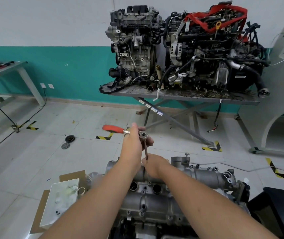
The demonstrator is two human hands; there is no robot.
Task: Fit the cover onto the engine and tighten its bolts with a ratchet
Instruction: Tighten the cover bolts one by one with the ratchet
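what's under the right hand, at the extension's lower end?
Right hand pinches the extension bar low, over the cover. The bar's tip, any socket and the bolt are hidden by the fingers.

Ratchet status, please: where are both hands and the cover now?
Left hand grips ratchet head. Right hand pinches extension bar low. Cover on engine. Nothing blocking.

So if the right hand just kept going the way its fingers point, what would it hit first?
Probably the far edge of the engine cover. The right hand pinches the extension bar low down, its fingers aimed forward and down there. Depth is hard to judge, so it might meet the floor beyond.
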